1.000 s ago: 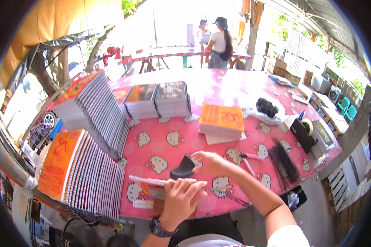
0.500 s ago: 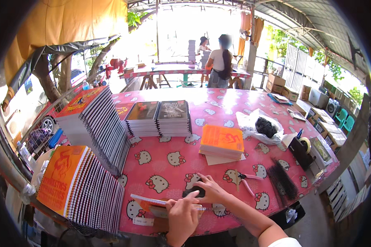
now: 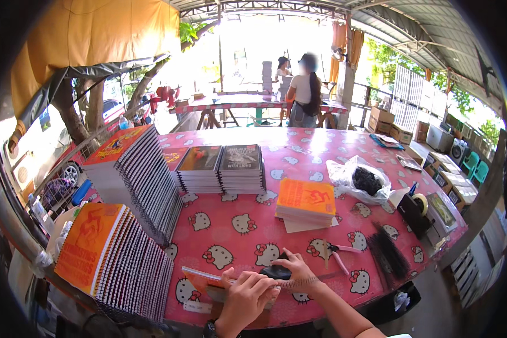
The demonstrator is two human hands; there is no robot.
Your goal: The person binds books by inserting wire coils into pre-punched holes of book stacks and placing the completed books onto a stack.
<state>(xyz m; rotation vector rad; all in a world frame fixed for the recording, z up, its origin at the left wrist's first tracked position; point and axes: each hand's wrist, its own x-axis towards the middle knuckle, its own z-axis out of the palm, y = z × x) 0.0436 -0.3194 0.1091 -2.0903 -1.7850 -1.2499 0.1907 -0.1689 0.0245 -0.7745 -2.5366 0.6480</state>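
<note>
Near the table's front edge, a book with an orange cover (image 3: 200, 278) stands tilted, its edge toward me. My left hand (image 3: 247, 296) is closed round its top right part, with the thumb on the cover side. A thin dark spiral coil (image 3: 299, 283) stretches from the book's right end across my right wrist. Beyond the coil, my right hand (image 3: 296, 269) curls its fingers over a black rounded object (image 3: 275, 272), whose kind I cannot make out. Pink-handled pliers (image 3: 343, 254) and a thin flat stick (image 3: 325, 253) lie to the right.
Tall stacks of spiral-bound books (image 3: 90, 248) fill the left side. Dark-covered books (image 3: 241, 169) and an orange-covered pile (image 3: 305, 201) stand farther back. Loose black coils (image 3: 387, 250), a plastic bag (image 3: 349, 174) and a tape dispenser (image 3: 414, 211) sit right. Two people work beyond the table.
My left hand has shifted and lies flatter over the book's edge. My right hand has moved slightly right, and the coil now shows across its wrist. The view has tilted a little.
</note>
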